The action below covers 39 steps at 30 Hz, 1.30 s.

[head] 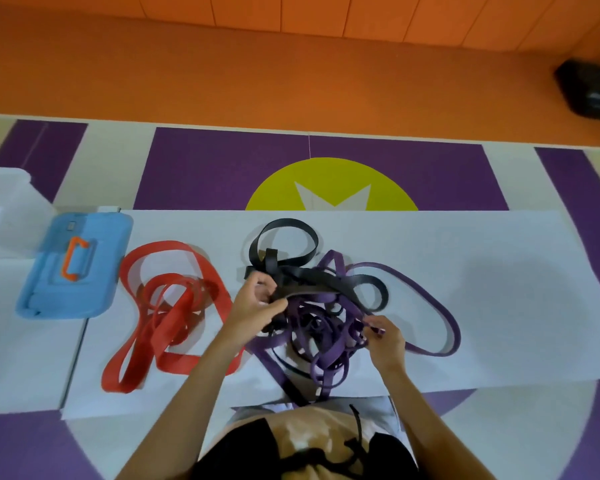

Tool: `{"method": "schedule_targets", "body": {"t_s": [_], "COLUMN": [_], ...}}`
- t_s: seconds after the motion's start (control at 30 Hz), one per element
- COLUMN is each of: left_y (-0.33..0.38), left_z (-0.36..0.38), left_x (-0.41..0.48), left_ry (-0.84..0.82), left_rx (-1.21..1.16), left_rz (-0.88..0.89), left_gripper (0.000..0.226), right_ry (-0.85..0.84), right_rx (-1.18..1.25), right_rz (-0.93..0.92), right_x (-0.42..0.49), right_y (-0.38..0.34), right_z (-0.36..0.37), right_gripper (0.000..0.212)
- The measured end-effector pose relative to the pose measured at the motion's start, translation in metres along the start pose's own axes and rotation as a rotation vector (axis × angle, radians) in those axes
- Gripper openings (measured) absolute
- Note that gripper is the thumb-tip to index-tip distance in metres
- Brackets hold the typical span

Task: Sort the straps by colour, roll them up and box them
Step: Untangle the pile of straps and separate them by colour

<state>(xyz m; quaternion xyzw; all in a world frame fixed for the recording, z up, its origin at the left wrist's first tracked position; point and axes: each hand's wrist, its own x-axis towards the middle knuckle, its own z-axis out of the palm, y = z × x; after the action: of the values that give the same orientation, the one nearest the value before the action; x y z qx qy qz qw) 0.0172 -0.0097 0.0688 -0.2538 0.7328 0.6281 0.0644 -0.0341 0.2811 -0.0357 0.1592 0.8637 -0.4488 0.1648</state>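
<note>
Over the tangle (321, 336), left hand (257, 308) grips black strap (312, 287), right hand (386, 338) pinches purple strap (359, 323)

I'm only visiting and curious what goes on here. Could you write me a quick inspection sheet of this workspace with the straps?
Surface: white table, with straps spread over it.
Job's things: red straps lie apart on the left; black straps and purple straps are tangled together in the middle.
Clutter: blue case with an orange handle at the left end; beyond it a white container, blurred.
Grips: left hand grips a black strap; right hand pinches a purple strap.
Cables: nothing seen.
Surroundings: purple and cream floor mats, orange floor behind them, dark bag at the far right.
</note>
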Motion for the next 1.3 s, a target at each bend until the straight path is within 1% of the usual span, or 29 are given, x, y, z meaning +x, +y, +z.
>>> {"method": "schedule_targets", "body": {"t_s": [0.07,0.2,0.3,0.37,0.4,0.47,0.5,0.57,0.6,0.63,0.67,0.73,0.77,0.8,0.87,0.9,0.97,1.0,1.07,1.1,1.17,1.23,1.3], "left_y": [0.022,0.052,0.059,0.060,0.060,0.058,0.055,0.049,0.048,0.048,0.048,0.050,0.049,0.047,0.040,0.036,0.032,0.031,0.030,0.031,0.032,0.036,0.035], "left_z": [-0.016,-0.039,-0.052,-0.062,-0.066,-0.072,-0.073,-0.076,-0.078,-0.080,-0.080,-0.080,-0.079,-0.079,-0.081,-0.082,-0.082,-0.081,-0.078,-0.077,-0.076,-0.078,-0.084], "left_x": [-0.003,-0.011,-0.016,-0.018,-0.020,-0.021,-0.022,-0.023,-0.023,-0.024,-0.025,-0.026,-0.025,-0.025,-0.023,-0.021,-0.021,-0.021,-0.021,-0.021,-0.021,-0.023,-0.024], "left_ry": [0.053,0.193,0.351,0.437,0.451,0.412,0.381,0.333,0.310,0.280,0.253,0.219,0.202,0.172,0.099,0.073,0.066,0.086,0.196,0.278,0.461,0.579,0.587], "left_rx": [-0.037,-0.153,-0.340,-0.381,-0.374,-0.314,-0.268,-0.161,-0.117,-0.088,-0.071,-0.042,-0.014,0.025,0.130,0.182,0.234,0.225,0.156,0.098,-0.021,-0.149,-0.228], "left_rz": [0.090,0.189,0.234,0.249,0.249,0.222,0.202,0.169,0.157,0.150,0.144,0.135,0.130,0.123,0.102,0.087,0.057,0.046,0.039,0.051,0.107,0.143,0.121], "left_gripper": [0.025,0.022,0.026,0.028,0.028,0.030,0.031,0.032,0.034,0.037,0.040,0.046,0.049,0.052,0.058,0.060,0.057,0.052,0.038,0.030,0.019,0.020,0.022], "right_ry": [-0.017,-0.004,0.004,-0.026,-0.051,-0.067,-0.042,0.015,0.002,-0.048,-0.117,-0.234,-0.251,-0.240,-0.198,-0.183,-0.170,-0.179,-0.260,-0.328,-0.458,-0.554,-0.598], "right_rx": [-0.060,-0.140,-0.182,-0.214,-0.233,-0.293,-0.338,-0.397,-0.404,-0.424,-0.460,-0.518,-0.512,-0.498,-0.517,-0.551,-0.566,-0.529,-0.452,-0.442,-0.460,-0.423,-0.365], "right_rz": [-0.007,0.015,0.026,0.037,0.041,0.027,-0.014,-0.161,-0.234,-0.281,-0.307,-0.286,-0.261,-0.241,-0.223,-0.240,-0.341,-0.412,-0.546,-0.612,-0.712,-0.705,-0.641], "right_x": [0.003,0.006,0.007,0.008,0.008,0.008,0.008,0.009,0.011,0.014,0.020,0.031,0.036,0.040,0.045,0.047,0.050,0.050,0.045,0.042,0.033,0.024,0.015], "right_y": [0.004,0.004,-0.001,-0.011,-0.018,-0.034,-0.043,-0.060,-0.070,-0.079,-0.086,-0.097,-0.101,-0.103,-0.107,-0.108,-0.115,-0.119,-0.131,-0.136,-0.141,-0.142,-0.140], "right_z": [-0.001,-0.004,-0.007,-0.007,-0.007,-0.002,0.002,0.011,0.016,0.020,0.026,0.036,0.039,0.042,0.045,0.045,0.048,0.051,0.060,0.066,0.079,0.092,0.101], "right_gripper": [0.041,0.037,0.032,0.031,0.031,0.031,0.034,0.049,0.059,0.066,0.070,0.062,0.056,0.052,0.053,0.053,0.047,0.042,0.038,0.041,0.055,0.068,0.070]}}
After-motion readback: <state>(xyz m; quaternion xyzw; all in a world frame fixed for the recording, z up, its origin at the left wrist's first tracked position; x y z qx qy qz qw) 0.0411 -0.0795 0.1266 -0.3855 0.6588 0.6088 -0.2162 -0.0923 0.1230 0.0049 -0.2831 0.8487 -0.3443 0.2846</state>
